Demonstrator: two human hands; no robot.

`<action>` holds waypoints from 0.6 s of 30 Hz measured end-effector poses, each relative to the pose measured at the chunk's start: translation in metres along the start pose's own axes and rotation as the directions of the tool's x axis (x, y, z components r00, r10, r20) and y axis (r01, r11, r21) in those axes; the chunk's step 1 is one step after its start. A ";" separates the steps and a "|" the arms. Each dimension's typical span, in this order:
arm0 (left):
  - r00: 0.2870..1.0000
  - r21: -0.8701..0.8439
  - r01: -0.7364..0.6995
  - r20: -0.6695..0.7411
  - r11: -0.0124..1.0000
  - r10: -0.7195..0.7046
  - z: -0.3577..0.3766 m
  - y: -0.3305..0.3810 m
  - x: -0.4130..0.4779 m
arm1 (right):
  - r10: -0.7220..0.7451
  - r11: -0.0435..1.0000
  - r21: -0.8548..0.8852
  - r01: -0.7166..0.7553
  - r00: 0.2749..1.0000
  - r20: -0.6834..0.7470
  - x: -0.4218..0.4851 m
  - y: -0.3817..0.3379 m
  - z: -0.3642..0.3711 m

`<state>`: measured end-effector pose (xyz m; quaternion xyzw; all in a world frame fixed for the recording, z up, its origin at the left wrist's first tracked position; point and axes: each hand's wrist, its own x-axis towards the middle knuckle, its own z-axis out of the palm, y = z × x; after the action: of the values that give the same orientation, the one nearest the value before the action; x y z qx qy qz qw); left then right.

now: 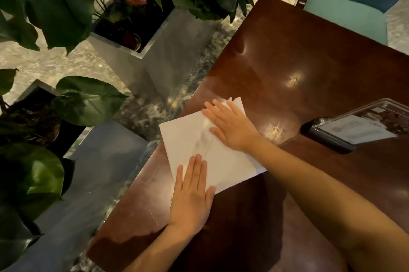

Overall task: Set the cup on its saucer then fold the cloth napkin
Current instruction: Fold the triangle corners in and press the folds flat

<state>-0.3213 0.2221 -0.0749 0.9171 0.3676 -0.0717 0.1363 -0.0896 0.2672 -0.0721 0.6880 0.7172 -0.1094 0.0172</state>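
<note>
A white cloth napkin point(188, 136) lies flat on the dark wooden table point(298, 61), close to its left edge, with a fold crease running across its middle. My left hand point(191, 194) lies palm down on the napkin's near corner, fingers together and straight. My right hand point(232, 125) presses flat on the napkin's far part, fingers spread a little. Neither hand grips anything. No cup or saucer is in view.
A clear plastic stand with a printed card point(363, 125) lies on the table at the right. Grey planters with large green plants point(141, 35) stand on the floor left of the table. A teal chair point(349, 10) sits beyond the far edge.
</note>
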 end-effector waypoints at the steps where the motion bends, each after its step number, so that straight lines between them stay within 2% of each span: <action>1: 1.000 0.002 0.003 0.001 1.000 -0.003 0.000 0.000 0.000 | 0.033 0.999 -0.014 -0.033 0.999 -0.016 0.005 0.006 -0.003; 6: 0.999 0.021 0.029 0.018 0.999 -0.030 0.000 0.002 0.002 | 0.248 0.966 -0.068 -0.248 0.969 -0.019 0.023 0.038 -0.016; 9: 1.000 0.039 0.009 0.006 0.999 -0.010 0.001 0.003 0.001 | 0.394 0.919 -0.008 -0.395 0.918 -0.047 0.023 0.049 -0.023; 11: 1.000 0.047 -0.007 -0.011 0.999 0.008 0.003 0.002 0.000 | 0.369 0.929 0.057 -0.365 0.923 -0.105 0.009 0.031 -0.024; 13: 1.000 0.048 -0.010 -0.029 0.999 0.011 0.004 0.003 0.000 | 0.260 0.961 0.136 -0.242 0.956 -0.133 -0.015 -0.014 -0.018; 15: 0.999 0.040 -0.011 -0.041 0.999 0.013 0.004 0.003 -0.001 | 0.175 0.969 0.201 -0.147 0.977 -0.126 -0.047 -0.065 -0.002; 18: 0.998 0.077 -0.043 -0.049 0.996 0.047 0.006 0.004 -0.003 | 0.159 0.971 0.190 -0.147 0.986 -0.049 -0.080 -0.098 0.021</action>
<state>-0.3212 0.2157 -0.0791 0.9312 0.3473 -0.0594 0.0936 -0.1855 0.1821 -0.0651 0.7429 0.6490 -0.1521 -0.0619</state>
